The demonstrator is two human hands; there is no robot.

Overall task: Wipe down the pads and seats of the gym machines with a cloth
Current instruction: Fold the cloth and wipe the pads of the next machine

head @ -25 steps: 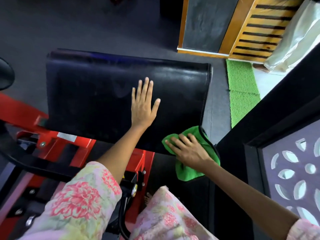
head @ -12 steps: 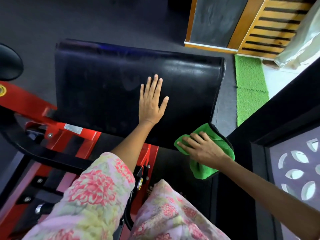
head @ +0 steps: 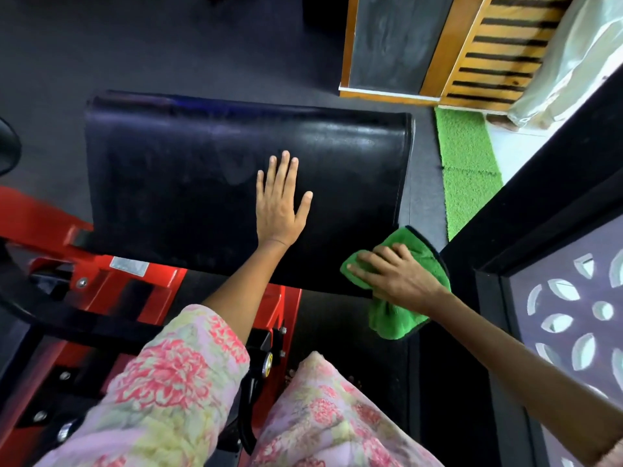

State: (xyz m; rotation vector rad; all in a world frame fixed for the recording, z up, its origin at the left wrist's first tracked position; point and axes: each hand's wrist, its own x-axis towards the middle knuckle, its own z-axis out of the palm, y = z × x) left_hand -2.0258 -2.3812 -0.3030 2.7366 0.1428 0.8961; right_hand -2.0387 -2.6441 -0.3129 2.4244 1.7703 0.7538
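Cloth [head: 397, 318] is green, sitting on the near right corner of the pad [head: 215, 183], half on top, half hanging off the edge twd the floor. My right hand [head: 392, 276] is on it, fingers laid fairly flat and pressing it down onto the corner; thumb's hidden under, so can't tell if it's also pinching the fold. Left hand [head: 279, 200] is flat on the mid pad, fingers straight and together, thumb out, just bracing, nothing in it.

Pad's big, black, shiny, on the red frame [head: 101, 264] w/ bolts and a silver label. Grey floor beyond, green mat [head: 468, 170] off to the right, wood slats past that, patterned panel at far right.

Looks like I'm working the corner, most of the surface still to cover, prob.

Risks: so much cloth dangles off that a fast swipe could drag it over the edge and drop it. Also the left palm's parked on a patch I'd skip unless I lift it. And the loose end could snag on frame bolts below.
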